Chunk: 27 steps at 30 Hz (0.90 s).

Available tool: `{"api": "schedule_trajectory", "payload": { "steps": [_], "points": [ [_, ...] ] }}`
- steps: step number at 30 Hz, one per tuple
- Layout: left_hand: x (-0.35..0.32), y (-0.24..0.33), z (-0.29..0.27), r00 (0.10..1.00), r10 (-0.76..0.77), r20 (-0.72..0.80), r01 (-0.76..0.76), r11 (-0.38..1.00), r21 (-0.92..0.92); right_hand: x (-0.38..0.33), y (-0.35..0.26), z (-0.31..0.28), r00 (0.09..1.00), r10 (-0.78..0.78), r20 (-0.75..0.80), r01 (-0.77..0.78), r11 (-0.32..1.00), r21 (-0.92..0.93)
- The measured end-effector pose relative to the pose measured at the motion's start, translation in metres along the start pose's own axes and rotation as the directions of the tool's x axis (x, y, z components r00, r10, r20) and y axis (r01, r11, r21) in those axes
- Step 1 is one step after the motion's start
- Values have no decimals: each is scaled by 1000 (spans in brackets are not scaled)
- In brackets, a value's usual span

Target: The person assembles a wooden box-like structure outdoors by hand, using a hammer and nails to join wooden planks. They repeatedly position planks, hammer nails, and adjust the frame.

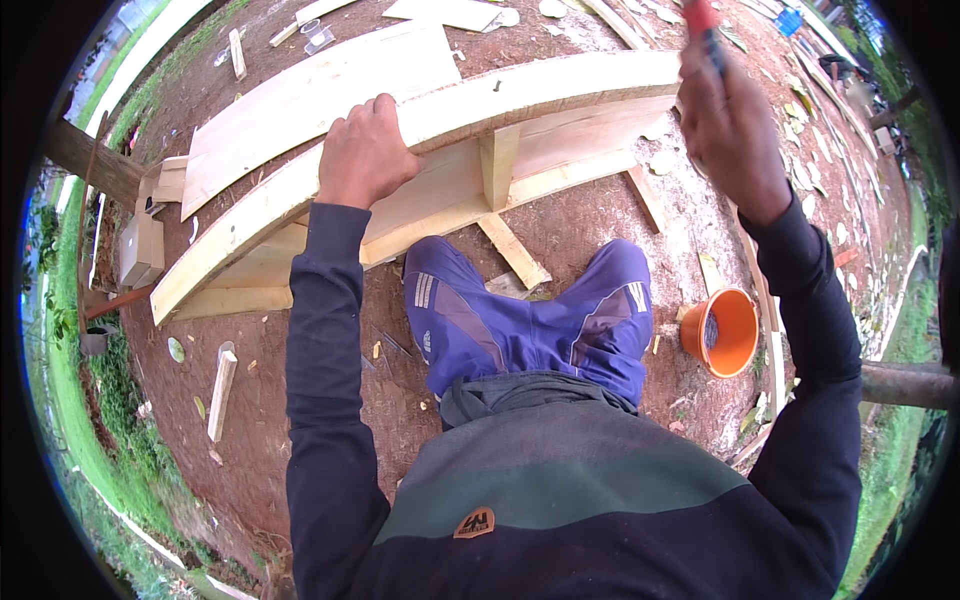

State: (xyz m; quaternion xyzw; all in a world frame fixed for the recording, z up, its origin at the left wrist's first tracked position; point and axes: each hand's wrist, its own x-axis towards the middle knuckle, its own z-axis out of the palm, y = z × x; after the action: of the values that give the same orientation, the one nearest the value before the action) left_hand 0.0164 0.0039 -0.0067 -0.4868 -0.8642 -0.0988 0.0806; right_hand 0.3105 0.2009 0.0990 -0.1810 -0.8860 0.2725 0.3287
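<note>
A long pale wooden plank (590, 82) forms the upper edge of a timber frame that stands across in front of my knees. My left hand (362, 155) is closed over this plank, left of the middle, with its thumb on the near side. A nail (497, 87) sticks up from the plank to the right of that hand. Raised above the plank's right end, my right hand (735, 145) grips the red and dark handle of a hammer (705, 40). The hammer's head is out of the picture.
An orange bucket (738, 335) with small grey contents stands right of my knees. A wide pale board (310, 110) lies beyond the frame. A cardboard box (142, 250) sits at the left. Wood offcuts (222, 395) and leaves are scattered over the brown soil.
</note>
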Motion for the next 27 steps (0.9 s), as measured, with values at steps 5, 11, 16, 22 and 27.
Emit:
{"api": "schedule_trajectory", "payload": {
  "steps": [5, 11, 16, 22, 27],
  "points": [
    [-2, -8, 0, 999, -37, 10, 37, 999, 3, 6, -23, -24, 953, 195, 233, -126, 951, -283],
    [-4, -9, 2, 998, 8, -62, -9, 1000, -8, 39, -42, -39, 951, -6, -310, 158, 868, 470],
    [0, -7, 1, 1000, -22, -14, 22, 1000, 15, -13, -2, -2, 862, 276, 424, -64, 890, -451],
    [0, -5, 1, 999, 13, -41, -12, 1000, 23, 38, -42, -61, 945, -96, -314, 173, 958, 227],
    [1, -1, 1, 1000, -14, 25, 14, 1000, 4, -40, 17, 22, 900, 115, 420, 101, 883, -458]
  ]
}}
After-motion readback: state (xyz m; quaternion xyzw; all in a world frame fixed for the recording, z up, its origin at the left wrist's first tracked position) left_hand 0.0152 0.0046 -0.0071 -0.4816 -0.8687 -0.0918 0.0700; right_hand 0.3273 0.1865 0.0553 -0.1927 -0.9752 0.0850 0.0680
